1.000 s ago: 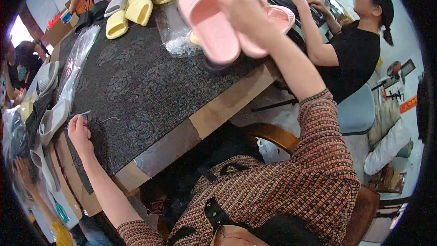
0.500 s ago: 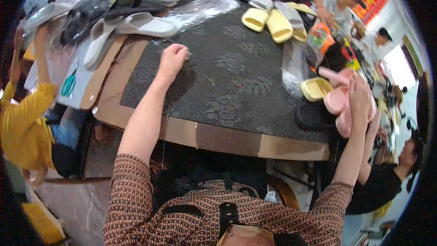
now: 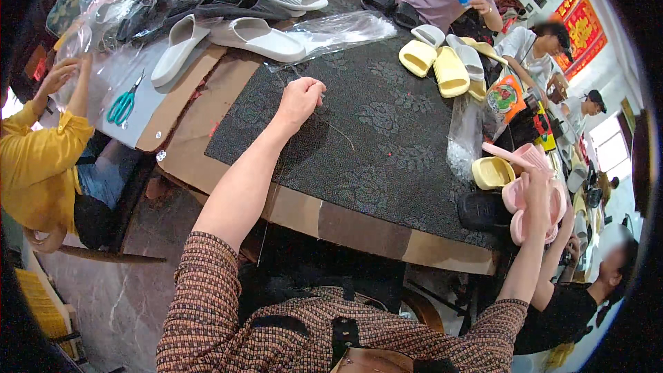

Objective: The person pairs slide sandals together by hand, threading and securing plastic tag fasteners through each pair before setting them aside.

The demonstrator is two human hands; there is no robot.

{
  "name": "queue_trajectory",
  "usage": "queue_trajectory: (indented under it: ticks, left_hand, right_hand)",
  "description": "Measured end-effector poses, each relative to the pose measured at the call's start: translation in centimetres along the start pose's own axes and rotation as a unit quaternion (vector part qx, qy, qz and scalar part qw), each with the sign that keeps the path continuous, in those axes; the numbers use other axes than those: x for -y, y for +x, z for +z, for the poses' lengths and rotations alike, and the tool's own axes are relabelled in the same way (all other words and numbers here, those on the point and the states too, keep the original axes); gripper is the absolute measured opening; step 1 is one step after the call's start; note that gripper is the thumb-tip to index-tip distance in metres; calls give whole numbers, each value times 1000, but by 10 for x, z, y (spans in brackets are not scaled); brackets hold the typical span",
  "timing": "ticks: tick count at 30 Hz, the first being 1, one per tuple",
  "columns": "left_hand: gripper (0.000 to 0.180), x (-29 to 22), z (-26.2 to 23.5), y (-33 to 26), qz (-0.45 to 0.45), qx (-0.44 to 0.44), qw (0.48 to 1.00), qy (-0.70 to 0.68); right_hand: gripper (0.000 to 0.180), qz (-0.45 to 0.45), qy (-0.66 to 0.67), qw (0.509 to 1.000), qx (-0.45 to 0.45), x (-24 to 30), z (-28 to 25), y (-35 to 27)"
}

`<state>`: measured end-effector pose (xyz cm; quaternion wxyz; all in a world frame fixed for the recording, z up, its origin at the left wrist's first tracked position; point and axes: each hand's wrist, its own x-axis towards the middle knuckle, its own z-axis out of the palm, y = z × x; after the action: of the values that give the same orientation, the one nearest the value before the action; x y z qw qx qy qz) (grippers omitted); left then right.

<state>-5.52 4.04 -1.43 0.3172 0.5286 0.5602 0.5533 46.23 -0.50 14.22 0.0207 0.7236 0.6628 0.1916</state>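
My left hand (image 3: pixel 301 102) is closed over the left part of the dark patterned mat (image 3: pixel 387 166). Its fingers pinch something small and greyish that I cannot make out. A thin thread (image 3: pixel 338 131) runs near it across the mat. At the table's right edge, my right hand (image 3: pixel 536 190) has its fingers curled on a pink slipper (image 3: pixel 516 195) in a small cluster of pink slippers. Beside that cluster lie a yellow slipper (image 3: pixel 493 173) and a black slipper (image 3: pixel 481 211).
Grey slippers (image 3: pixel 259 40) and clear plastic bags (image 3: pixel 345 31) lie at the far left, near teal scissors (image 3: pixel 123 107). Yellow slippers (image 3: pixel 450 72) stand at the far right, by a clear bag (image 3: pixel 464 139). People sit around the table, one in a yellow top (image 3: pixel 41 166).
The view has shifted, so the table appears further right and lower. My right hand's fingers now curl more among the pink slippers. The person opposite now holds up two blue-and-white items.
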Motion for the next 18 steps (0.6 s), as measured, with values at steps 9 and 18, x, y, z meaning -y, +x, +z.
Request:
queue_trajectory:
  ticks: [9, 18]
  left_hand:
    - [27, -33, -2, -15, -35, 22, 975, -220]
    - [28, -176, 47, -91, 117, 215, 949, -196]
  right_hand:
    - [23, -211, 460, 855, -112, 118, -50, -38]
    - [53, -337, 747, 482, 311, 259, -24, -77]
